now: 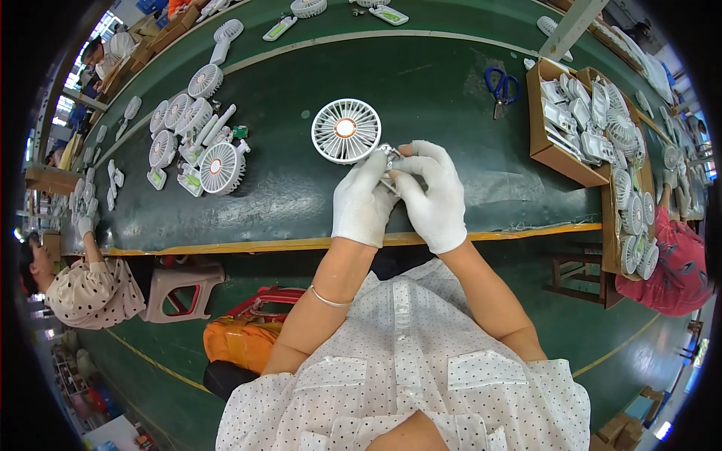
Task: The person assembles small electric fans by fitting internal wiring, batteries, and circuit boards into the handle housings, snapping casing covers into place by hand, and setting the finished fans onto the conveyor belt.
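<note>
Both my hands wear white gloves and meet near the front middle of the green workbench. My left hand (pixel 365 197) is closed around the lower part of a white handheld fan (pixel 346 131), whose round grille with an orange-ringed hub faces up. My right hand (pixel 432 194) has bare fingertips poking from the glove and pinches at the fan's neck, where small white and metallic parts (pixel 389 154) show. The handle is mostly hidden between the gloves, so I cannot make out exactly which part the right fingers grip.
Several white fans (pixel 221 164) with loose handles and boards lie at the left. Blue-handled scissors (pixel 499 90) rest at the right, near a cardboard box (pixel 569 154) of white parts. A pole (pixel 571 30) stands behind it. Co-workers sit on both sides; an orange bag (pixel 239 344) is below.
</note>
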`<move>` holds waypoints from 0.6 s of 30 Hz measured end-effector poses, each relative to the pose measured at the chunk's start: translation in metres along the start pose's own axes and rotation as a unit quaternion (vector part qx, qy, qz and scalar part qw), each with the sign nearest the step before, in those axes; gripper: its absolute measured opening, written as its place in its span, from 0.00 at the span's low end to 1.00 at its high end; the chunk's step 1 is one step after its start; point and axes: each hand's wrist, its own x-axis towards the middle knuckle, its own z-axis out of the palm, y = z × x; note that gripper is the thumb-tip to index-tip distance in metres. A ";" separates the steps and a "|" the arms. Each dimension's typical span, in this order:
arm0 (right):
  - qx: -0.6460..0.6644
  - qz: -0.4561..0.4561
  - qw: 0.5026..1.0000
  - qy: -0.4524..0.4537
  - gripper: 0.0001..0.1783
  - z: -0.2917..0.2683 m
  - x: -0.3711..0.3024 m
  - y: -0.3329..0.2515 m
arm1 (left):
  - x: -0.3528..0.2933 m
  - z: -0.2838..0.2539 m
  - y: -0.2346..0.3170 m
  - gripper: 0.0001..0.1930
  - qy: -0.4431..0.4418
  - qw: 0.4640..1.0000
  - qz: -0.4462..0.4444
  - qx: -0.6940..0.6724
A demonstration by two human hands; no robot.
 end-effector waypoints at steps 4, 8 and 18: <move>0.098 0.169 0.980 -0.029 0.07 -0.004 0.003 -0.001 | -0.001 0.002 0.000 0.14 -0.007 0.999 0.028 0.040; 0.103 0.171 0.980 -0.027 0.06 -0.005 0.004 0.002 | 0.005 -0.020 0.000 0.12 -0.124 0.772 0.257 0.567; 0.008 0.022 0.997 -0.074 0.12 -0.059 0.011 0.013 | -0.013 -0.003 -0.004 0.14 -0.079 0.961 0.115 0.238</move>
